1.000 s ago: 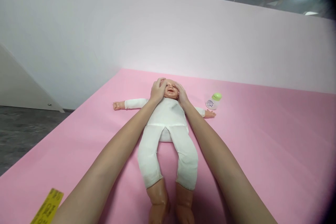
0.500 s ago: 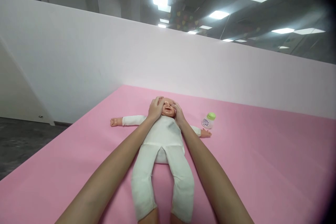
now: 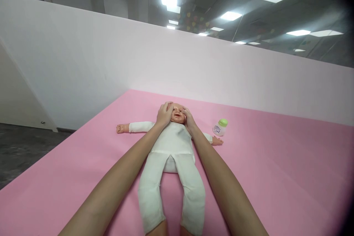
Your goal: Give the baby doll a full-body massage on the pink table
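A baby doll [image 3: 173, 138] with a white cloth body lies on its back, its arms spread wide and its legs toward me. My left hand [image 3: 165, 114] is curved round the left side of the doll's head [image 3: 177, 114], fingers reaching up to the forehead. On the opposite side, my right hand [image 3: 189, 118] cups the cheek and temple, its fingertips beside the eye. Between my hands the nose and open mouth show. Both forearms run along the doll's body. The back of the head is hidden.
Beneath the doll is a pink table surface [image 3: 262, 162]. A small clear bottle with a green cap [image 3: 220, 127] stands beyond the doll's hand on the right. Behind the table rises a white partition [image 3: 177, 62]. Dark floor [image 3: 24, 151] shows at the left.
The fingers of my right hand have shifted very slightly at the side of the doll's head. My left hand, the doll and the bottle stay in place.
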A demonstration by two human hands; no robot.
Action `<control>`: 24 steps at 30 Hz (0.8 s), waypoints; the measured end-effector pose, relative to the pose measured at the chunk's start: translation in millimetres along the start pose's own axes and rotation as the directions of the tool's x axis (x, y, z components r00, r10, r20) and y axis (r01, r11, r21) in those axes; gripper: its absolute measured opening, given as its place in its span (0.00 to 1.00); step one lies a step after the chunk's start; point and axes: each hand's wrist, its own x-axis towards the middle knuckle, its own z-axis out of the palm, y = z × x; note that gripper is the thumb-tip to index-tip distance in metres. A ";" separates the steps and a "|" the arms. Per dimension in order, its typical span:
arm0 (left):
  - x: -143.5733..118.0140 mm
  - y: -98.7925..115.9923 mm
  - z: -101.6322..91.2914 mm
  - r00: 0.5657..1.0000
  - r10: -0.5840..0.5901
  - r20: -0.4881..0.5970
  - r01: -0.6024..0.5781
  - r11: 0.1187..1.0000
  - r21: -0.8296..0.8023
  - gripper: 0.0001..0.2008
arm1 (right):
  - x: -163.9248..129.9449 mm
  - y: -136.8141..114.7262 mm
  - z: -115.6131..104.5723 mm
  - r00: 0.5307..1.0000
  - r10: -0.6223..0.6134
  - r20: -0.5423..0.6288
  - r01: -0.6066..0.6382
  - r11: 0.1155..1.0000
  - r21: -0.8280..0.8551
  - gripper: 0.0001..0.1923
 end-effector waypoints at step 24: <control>-0.9 3.9 -0.2 1.000 0.003 0.016 -0.003 1.000 -0.002 0.16 | 2.9 2.6 1.2 0.997 -0.041 -0.061 0.039 0.999 -0.037 0.16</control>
